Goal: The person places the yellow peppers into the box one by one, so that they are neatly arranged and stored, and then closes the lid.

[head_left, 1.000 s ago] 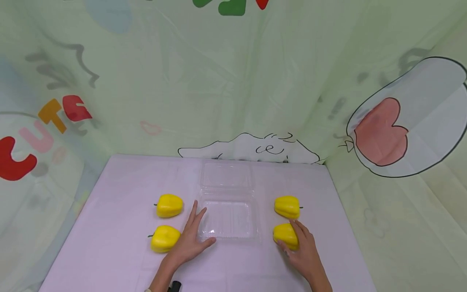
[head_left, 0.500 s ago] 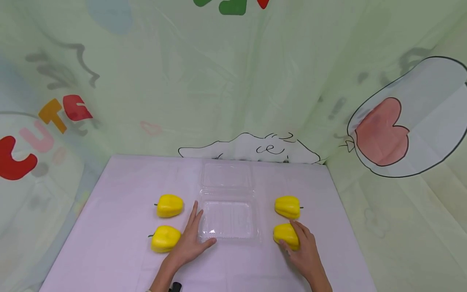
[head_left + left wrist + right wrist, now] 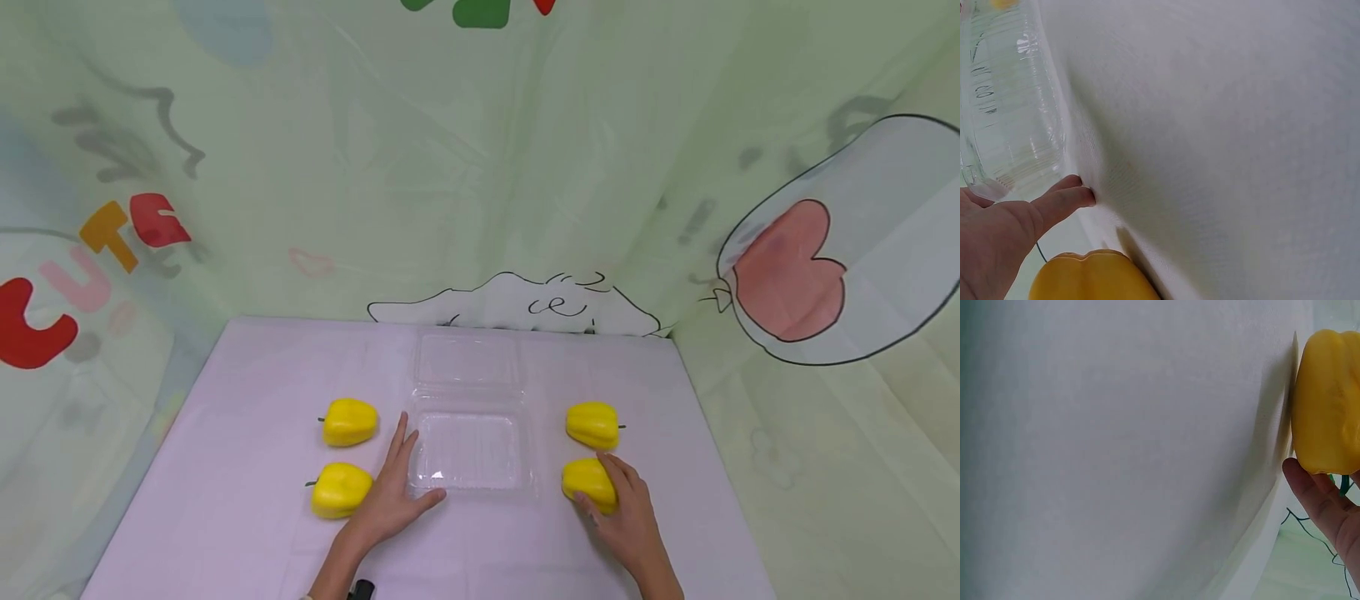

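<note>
The near-right yellow pepper (image 3: 585, 483) lies right of the clear container (image 3: 472, 450), its long axis roughly sideways, stem (image 3: 1344, 485) toward the right hand (image 3: 628, 512), which grips it between thumb and fingers. The left hand (image 3: 387, 500), spread and holding nothing, is at the container's left edge. Printed curtains (image 3: 450, 167) enclose the pale bench (image 3: 480, 550).

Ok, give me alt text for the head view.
The right hand grips the near-right yellow pepper; the left hand is spread beside an open clear container. Another yellow pepper lies beyond the gripped one, and two more peppers lie left of the container.
</note>
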`<state>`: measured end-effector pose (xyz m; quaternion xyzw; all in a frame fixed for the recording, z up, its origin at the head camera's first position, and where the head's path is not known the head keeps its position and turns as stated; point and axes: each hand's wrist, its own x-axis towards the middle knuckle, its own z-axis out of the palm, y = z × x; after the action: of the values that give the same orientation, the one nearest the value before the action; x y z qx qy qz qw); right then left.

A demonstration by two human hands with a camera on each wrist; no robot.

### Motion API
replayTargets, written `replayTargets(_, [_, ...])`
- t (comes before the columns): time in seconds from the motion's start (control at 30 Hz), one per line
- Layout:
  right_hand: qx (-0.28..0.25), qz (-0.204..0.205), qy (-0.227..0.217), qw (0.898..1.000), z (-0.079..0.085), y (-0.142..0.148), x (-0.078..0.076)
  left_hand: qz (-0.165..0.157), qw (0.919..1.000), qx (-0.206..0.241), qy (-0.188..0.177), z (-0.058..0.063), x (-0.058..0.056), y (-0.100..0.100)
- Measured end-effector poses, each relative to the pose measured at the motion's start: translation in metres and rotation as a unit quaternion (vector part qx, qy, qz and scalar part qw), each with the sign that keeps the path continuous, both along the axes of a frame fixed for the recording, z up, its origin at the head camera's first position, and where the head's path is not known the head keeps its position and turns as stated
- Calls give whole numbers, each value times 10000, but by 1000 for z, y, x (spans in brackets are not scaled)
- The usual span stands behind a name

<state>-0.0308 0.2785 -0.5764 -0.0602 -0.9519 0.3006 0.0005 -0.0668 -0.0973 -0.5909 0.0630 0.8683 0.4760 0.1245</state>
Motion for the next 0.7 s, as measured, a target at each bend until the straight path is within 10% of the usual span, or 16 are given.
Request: replayTargets(0.7, [-169,36,320,9993,10,-2,-4,1,10000,-7,32,1,0,1])
